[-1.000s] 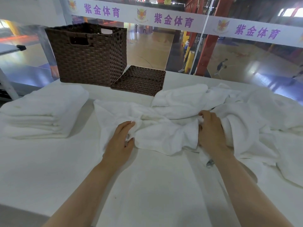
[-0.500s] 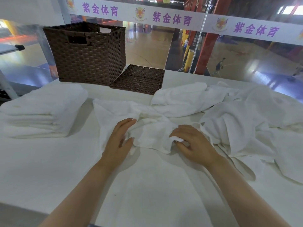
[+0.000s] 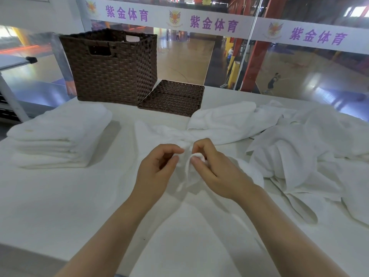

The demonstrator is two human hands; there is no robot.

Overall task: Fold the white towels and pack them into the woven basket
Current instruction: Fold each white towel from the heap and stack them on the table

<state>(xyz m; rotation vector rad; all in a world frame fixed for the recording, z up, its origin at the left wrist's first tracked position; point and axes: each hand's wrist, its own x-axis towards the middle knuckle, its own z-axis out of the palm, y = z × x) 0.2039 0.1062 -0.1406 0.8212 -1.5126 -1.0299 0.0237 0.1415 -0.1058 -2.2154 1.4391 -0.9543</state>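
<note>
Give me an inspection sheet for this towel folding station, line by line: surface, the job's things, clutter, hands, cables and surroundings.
Surface: white table, mostly covered with cloth at centre and right.
Job's things: brown woven basket upright at the back left, its contents not visible; flat woven lid lying beside it; stack of folded towels at left; one towel being handled at centre.
Clutter: pile of unfolded towels at right.
Hands: left hand and right hand close together, each pinching the centre towel's edge.
Cables: nothing seen.
Surroundings: glass railing with a purple-lettered banner; sports hall floor below with distant people.
</note>
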